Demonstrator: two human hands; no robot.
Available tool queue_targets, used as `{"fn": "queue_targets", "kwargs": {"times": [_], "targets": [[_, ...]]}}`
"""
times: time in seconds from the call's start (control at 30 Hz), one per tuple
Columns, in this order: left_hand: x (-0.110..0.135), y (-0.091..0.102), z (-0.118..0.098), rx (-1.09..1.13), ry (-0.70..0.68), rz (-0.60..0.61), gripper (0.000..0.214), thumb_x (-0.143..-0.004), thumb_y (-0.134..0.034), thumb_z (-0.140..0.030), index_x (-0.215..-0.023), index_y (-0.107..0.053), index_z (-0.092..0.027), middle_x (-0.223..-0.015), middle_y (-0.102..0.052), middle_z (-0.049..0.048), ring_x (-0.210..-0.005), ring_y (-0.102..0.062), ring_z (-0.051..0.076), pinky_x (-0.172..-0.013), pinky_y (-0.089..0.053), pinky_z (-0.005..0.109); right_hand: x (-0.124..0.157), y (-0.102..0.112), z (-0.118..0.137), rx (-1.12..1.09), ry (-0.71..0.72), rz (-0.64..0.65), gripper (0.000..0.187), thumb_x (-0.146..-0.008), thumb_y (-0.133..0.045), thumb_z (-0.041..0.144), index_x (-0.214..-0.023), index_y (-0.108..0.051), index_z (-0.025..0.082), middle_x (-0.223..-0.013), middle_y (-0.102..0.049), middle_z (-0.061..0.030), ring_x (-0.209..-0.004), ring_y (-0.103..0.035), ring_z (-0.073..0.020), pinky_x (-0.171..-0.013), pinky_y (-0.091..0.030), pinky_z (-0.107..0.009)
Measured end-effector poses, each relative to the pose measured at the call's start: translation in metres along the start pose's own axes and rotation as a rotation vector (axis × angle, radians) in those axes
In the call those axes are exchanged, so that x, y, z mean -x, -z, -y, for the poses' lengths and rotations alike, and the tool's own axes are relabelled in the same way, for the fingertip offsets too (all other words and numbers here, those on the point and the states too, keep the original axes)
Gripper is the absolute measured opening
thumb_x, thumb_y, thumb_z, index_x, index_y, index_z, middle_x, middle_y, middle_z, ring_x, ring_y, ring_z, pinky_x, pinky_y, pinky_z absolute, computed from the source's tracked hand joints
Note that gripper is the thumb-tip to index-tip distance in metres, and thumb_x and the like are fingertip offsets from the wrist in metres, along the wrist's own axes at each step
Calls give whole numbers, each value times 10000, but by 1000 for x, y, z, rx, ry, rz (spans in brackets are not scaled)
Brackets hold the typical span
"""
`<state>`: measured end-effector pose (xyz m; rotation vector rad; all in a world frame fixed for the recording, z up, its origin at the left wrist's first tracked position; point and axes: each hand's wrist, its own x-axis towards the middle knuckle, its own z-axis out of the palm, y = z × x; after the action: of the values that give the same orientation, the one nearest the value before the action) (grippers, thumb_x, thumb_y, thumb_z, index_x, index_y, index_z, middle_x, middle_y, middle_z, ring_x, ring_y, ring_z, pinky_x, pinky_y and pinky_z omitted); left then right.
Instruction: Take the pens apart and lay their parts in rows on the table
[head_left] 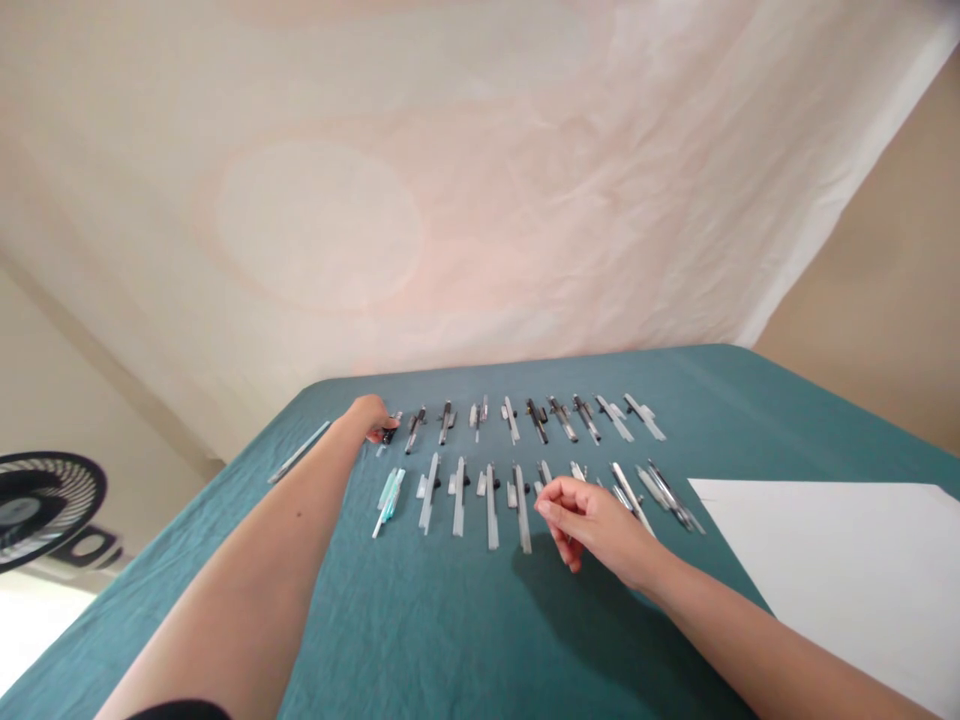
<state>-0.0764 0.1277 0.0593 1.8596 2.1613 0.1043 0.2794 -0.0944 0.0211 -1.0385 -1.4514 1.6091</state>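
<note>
At the far left end of the back row, my left hand (369,414) is closed, with its fingertips on a small black pen part (388,435). Pale, clear pieces lie right beside those fingers. My right hand (585,515) hovers over the front row, its fingers loosely curled and nothing visible in them. Partly behind it are a disassembled pen (545,472) and another set of pen parts (577,470). Nearest to its left is a frosted pen barrel (523,508) with a short piece alongside. Black-and-clear pen sets, such as this one (537,420), make up the back row.
Turquoise pen parts (390,500) lie at the front row's left end. Long, thin strips (300,452) rest near the table's left edge. A white sheet (840,560) covers the right side of the green tablecloth (420,630). A fan (45,510) stands beyond the left edge.
</note>
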Motion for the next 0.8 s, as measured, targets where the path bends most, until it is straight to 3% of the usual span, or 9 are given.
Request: {"fn": "queue_targets", "kwargs": {"times": [0.2,0.43,0.7,0.8], "targets": [[-4,-4,7,-131,97,76,322,-600,-667,-474,-588,-638,-153,-460,-579,45,-528,-607,201,-535,-454,238,0,1,0,20,5,25,283,-821,-496,465,-848,-499,183,-586,-499,55,-435,-501,-81,-407,-434,-203],[-6,-9,20,-123,110,64,318,-666,-612,-463,-764,-674,-167,-579,-648,33,-529,-611,153,-523,-455,190,0,1,1,32,0,30,283,-826,-494,464,-846,-494,181,-581,-501,52,-439,-496,-78,-414,-431,-200],[5,22,69,-154,174,-247,347,-694,-532,-402,-951,-671,-216,-925,-682,78,-794,-622,236,-610,-464,266,0,2,0,27,-7,21,277,-825,-496,458,-873,-499,185,-611,-499,46,-450,-498,-79,-417,-434,-204],[12,24,86,-172,212,-292,342,-674,-539,-385,-932,-685,-216,-952,-676,91,-819,-614,256,-613,-460,280,1,1,-1,32,-2,18,279,-824,-497,459,-872,-498,184,-613,-497,45,-455,-500,-80,-420,-433,-202]]}}
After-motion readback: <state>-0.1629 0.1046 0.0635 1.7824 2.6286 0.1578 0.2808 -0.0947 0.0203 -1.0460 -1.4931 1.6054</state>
